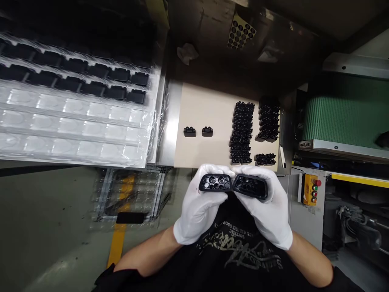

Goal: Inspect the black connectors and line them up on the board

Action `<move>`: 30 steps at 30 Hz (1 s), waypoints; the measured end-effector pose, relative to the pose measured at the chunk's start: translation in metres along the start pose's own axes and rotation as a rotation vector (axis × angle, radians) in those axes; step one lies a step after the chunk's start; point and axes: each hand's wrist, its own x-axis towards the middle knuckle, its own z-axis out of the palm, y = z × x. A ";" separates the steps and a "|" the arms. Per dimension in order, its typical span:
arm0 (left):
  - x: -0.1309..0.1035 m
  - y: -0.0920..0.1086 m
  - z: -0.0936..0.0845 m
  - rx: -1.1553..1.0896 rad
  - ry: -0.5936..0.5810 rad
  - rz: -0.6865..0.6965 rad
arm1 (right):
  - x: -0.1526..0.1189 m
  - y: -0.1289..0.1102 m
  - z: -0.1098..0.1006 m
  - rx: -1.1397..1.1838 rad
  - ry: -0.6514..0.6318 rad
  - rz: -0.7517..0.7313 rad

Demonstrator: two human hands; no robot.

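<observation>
Both of my hands wear white gloves and are held side by side in front of my chest, just off the table's near edge. My left hand (200,209) is closed around a black plastic part (215,183), a shallow rounded shell with several round recesses facing up. In my right hand (269,202) is a similar black plastic part (251,186), its hollow side also showing and darker inside. The two parts' inner ends meet or nearly meet. Beyond the hands, two small black pieces (189,132) stand apart on the beige board (209,105).
Stacked rows of black pieces (242,132) stand on the board's right side. At left, a clear plastic tray (69,121) holds black parts in its far rows. A sheet with round holes (241,32) lies at the back. Right are a green conveyor belt (346,113) and a button box (311,190).
</observation>
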 end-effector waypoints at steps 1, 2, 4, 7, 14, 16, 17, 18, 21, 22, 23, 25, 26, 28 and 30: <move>0.000 0.000 -0.001 -0.003 0.006 0.003 | 0.001 0.001 0.000 -0.006 -0.007 0.003; 0.001 0.000 -0.002 -0.005 0.010 0.005 | 0.001 0.002 0.000 -0.011 -0.015 0.001; 0.002 0.000 -0.003 -0.002 0.020 0.012 | 0.003 0.004 0.000 -0.022 -0.027 -0.011; 0.005 0.000 -0.005 0.011 0.030 0.019 | 0.007 0.006 0.001 -0.038 -0.032 -0.027; 0.010 0.001 -0.008 -0.017 0.027 0.015 | 0.014 0.004 0.005 -0.067 -0.009 -0.035; 0.011 0.001 -0.008 -0.029 0.020 0.015 | 0.015 0.004 0.006 -0.063 -0.012 -0.040; 0.012 0.001 -0.009 -0.034 0.016 0.015 | 0.015 0.004 0.006 -0.062 -0.014 -0.042; 0.012 0.001 -0.009 -0.039 0.012 0.016 | 0.016 0.004 0.006 -0.060 -0.018 -0.043; 0.014 0.000 -0.009 -0.055 0.000 0.025 | 0.017 0.004 0.006 -0.056 -0.032 -0.046; 0.014 0.000 -0.009 -0.060 -0.004 0.027 | 0.018 0.003 0.006 -0.054 -0.037 -0.054; 0.015 0.000 -0.009 -0.062 -0.006 0.027 | 0.018 0.003 0.006 -0.053 -0.044 -0.064; 0.015 0.000 -0.009 -0.061 -0.003 0.023 | 0.019 0.003 0.004 -0.063 -0.055 -0.087; 0.015 0.000 -0.008 -0.058 0.001 0.021 | 0.020 0.003 0.003 -0.074 -0.060 -0.101; 0.015 0.001 -0.007 -0.058 0.006 0.003 | 0.020 0.002 0.001 -0.111 -0.070 -0.134; 0.015 0.001 -0.005 -0.073 -0.002 -0.030 | 0.021 0.001 -0.003 -0.154 -0.091 -0.179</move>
